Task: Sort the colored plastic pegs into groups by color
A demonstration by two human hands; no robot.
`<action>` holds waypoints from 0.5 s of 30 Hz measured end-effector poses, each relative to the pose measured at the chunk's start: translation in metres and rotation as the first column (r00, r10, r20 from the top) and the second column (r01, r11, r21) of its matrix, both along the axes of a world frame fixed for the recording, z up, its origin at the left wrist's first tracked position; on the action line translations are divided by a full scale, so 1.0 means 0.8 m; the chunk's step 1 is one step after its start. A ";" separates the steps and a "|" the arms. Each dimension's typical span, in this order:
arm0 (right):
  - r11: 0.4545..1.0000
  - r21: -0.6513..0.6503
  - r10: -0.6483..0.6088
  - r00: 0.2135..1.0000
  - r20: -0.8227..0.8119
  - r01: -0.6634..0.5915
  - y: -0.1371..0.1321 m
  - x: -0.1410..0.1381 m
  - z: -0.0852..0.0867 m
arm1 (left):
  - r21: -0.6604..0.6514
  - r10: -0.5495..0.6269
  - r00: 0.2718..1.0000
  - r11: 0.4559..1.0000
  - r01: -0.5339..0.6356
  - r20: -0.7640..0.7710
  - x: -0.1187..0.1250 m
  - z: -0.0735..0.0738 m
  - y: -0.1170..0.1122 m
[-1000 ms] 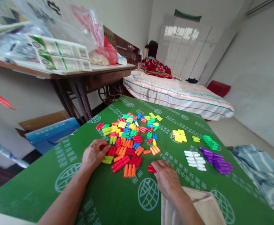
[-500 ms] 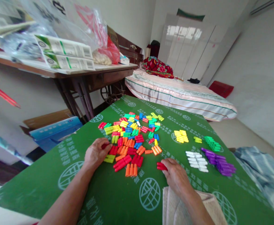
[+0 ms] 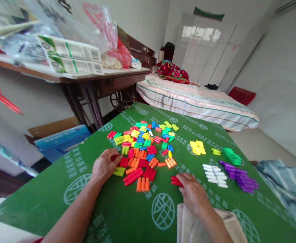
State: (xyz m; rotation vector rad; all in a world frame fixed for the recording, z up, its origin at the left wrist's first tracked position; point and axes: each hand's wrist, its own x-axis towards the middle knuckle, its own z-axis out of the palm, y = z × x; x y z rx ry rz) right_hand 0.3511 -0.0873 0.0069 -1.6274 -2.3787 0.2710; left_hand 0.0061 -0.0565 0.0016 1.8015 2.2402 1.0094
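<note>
A mixed pile of coloured plastic pieces [image 3: 143,148] lies on the green printed board [image 3: 112,209]. My left hand [image 3: 105,166] rests at the pile's left edge, fingers curled over a red piece [image 3: 114,157]. My right hand [image 3: 193,192] lies right of the pile, fingers closed on a pair of red pieces [image 3: 176,181]. Sorted groups sit to the right: yellow pieces [image 3: 197,147], lime pieces [image 3: 215,151], green pieces [image 3: 231,156], white pieces [image 3: 215,175] and purple pieces [image 3: 241,177].
A beige cloth [image 3: 188,226] lies under my right wrist. A wooden table [image 3: 92,81] with boxes and plastic bags stands at the left, a blue box [image 3: 62,140] below it. A bed [image 3: 193,104] is behind the board. Blue fabric [image 3: 287,189] lies at the right.
My right hand has slid right with the red pieces, away from the pile. My left hand stays on the red piece at the pile's edge. The camera has shifted slightly.
</note>
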 end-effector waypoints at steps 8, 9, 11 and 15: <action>1.000 -0.021 -0.004 1.000 0.007 0.004 0.005 -0.005 0.005 | -0.029 0.010 1.000 1.000 -0.010 0.015 0.001 0.002 -0.001; 1.000 -0.024 -0.005 1.000 0.015 0.006 0.005 -0.005 0.005 | -0.030 0.011 1.000 0.999 -0.011 0.015 0.000 0.002 -0.001; 0.999 -0.033 -0.008 1.000 0.027 0.009 0.006 -0.005 0.005 | -0.026 0.010 1.000 1.000 -0.010 0.012 0.000 0.001 0.000; 0.998 -0.067 -0.011 1.000 0.029 0.013 0.005 -0.005 0.011 | -0.003 -0.009 1.000 1.000 0.009 0.004 -0.001 -0.001 -0.001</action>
